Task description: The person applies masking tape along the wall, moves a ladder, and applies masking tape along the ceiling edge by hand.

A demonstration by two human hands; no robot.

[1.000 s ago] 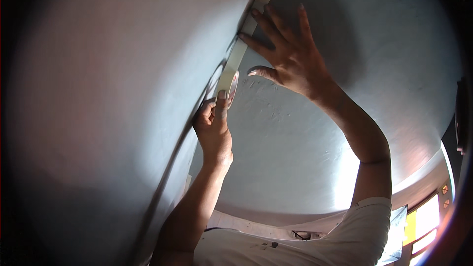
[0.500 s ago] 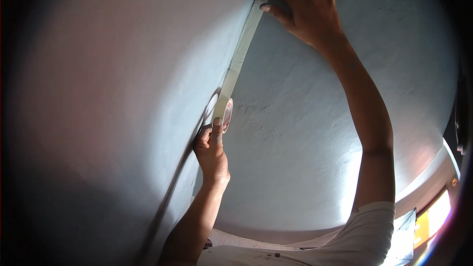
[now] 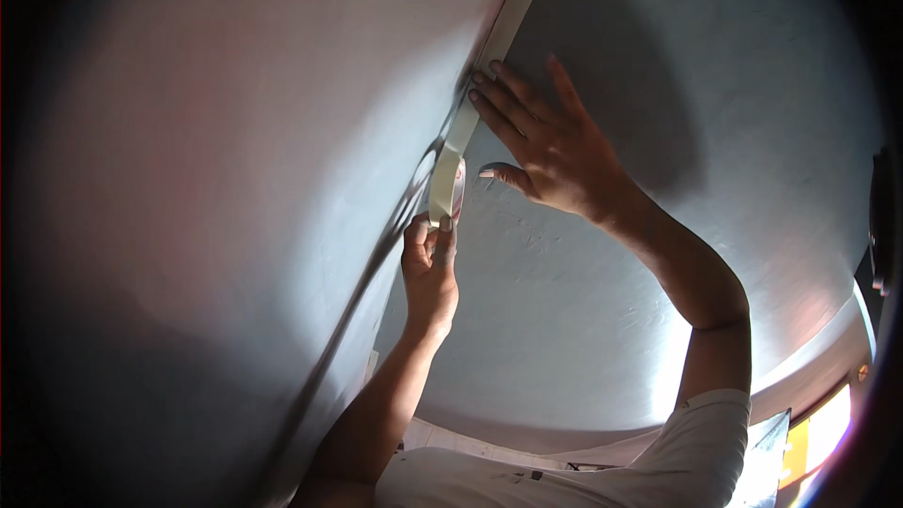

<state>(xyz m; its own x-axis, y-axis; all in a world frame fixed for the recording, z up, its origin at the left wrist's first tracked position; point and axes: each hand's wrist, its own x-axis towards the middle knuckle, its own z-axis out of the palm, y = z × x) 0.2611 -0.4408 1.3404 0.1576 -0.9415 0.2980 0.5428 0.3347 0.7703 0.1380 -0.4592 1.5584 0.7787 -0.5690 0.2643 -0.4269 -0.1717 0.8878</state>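
A roll of pale masking tape [image 3: 445,190] is pinched between the thumb and fingers of my left hand [image 3: 433,259], close to the corner where two surfaces meet. From the roll a strip of tape [image 3: 516,14] runs up along that corner and past the upper edge of the picture. My right hand [image 3: 550,136] is spread, with some fingertips touching the strip a little above the roll. Its thumb stands apart from the other fingers, and nothing is held in it.
A smooth pale wall [image 3: 216,150] fills the left side. On the right a grey-blue surface [image 3: 564,320] with small rough marks meets it at the corner. Bright light and a yellow panel [image 3: 796,452] show at the lower right.
My right hand has slid down along the strip toward the roll, its fingers now on the tape lower down. My left hand and the roll have shifted slightly up and right.
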